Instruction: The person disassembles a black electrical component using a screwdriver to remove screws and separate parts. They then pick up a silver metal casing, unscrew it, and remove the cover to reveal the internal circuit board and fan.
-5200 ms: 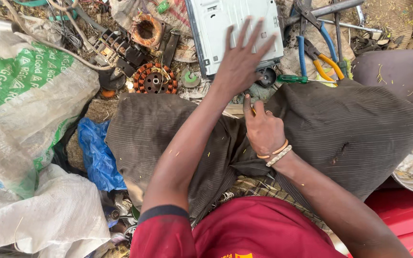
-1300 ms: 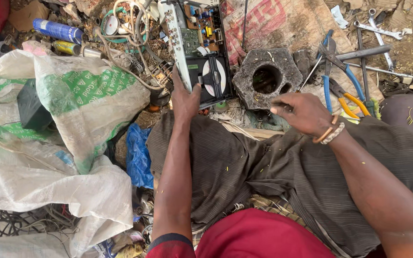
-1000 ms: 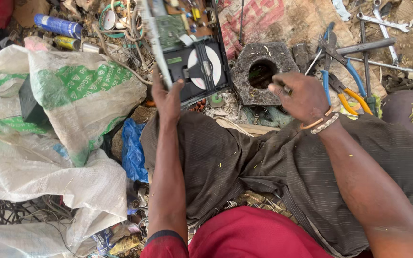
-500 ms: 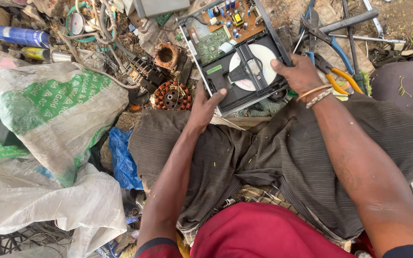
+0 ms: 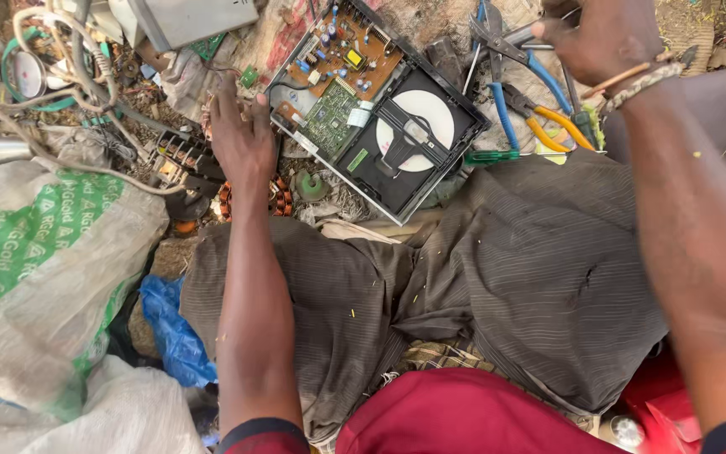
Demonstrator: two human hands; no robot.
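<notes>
Black plastic disc player lay opened, steadied by the left hand, fingers spread flat. Right hand reached toward pliers; its grip couldn't be told.

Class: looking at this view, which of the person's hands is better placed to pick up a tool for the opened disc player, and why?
Probably the right hand: it is at the pliers. The left hand rests beside the disc player, away from the tools.

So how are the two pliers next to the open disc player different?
The blue-handled pliers are longer and lie nearer the open disc player, with the right hand on their upper end. The orange-handled pliers are shorter, lie farther right, and nothing touches them. Both lie on the ground with handles pointing toward the person.
</notes>
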